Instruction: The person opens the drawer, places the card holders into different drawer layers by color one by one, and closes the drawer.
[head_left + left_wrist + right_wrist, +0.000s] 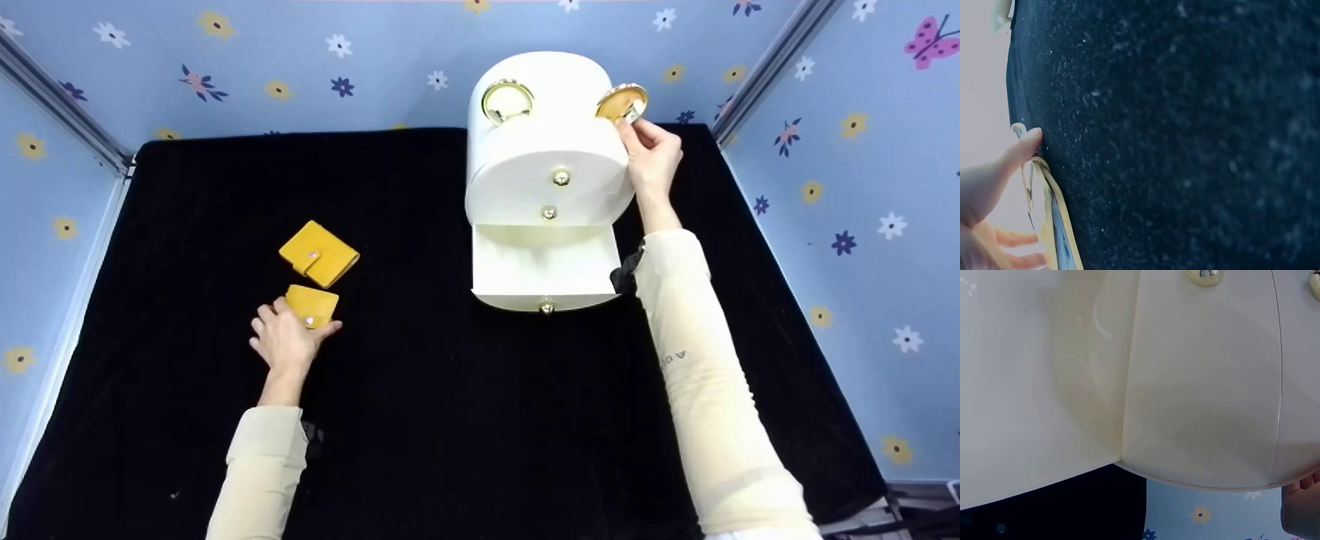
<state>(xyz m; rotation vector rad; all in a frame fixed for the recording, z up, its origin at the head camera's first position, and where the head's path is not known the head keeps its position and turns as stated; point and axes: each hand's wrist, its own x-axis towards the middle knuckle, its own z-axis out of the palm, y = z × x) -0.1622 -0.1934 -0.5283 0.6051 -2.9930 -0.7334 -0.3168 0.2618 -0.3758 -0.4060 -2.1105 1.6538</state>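
Note:
My left hand (285, 337) grips a small yellow card holder (312, 304) with a snap button, thumb at one side and fingers at the other. In the left wrist view the card holder (1053, 219) shows edge-on, its pale inner leaves visible. Just beyond it lies a larger yellow snap wallet (321, 253). My right hand (654, 154) reaches to the upper right of a white drawer cabinet (551, 195), pinching a round gold disc (621, 103) by its lower edge. Another gold-rimmed round piece (508, 101) sits at the cabinet's upper left.
The cabinet's bottom drawer (544, 262) is pulled out, with bare white inside; two upper drawers with gold knobs (561, 177) are closed. Black cloth (420, 405) covers the table. Blue flowered panels (390, 67) stand at the back and sides.

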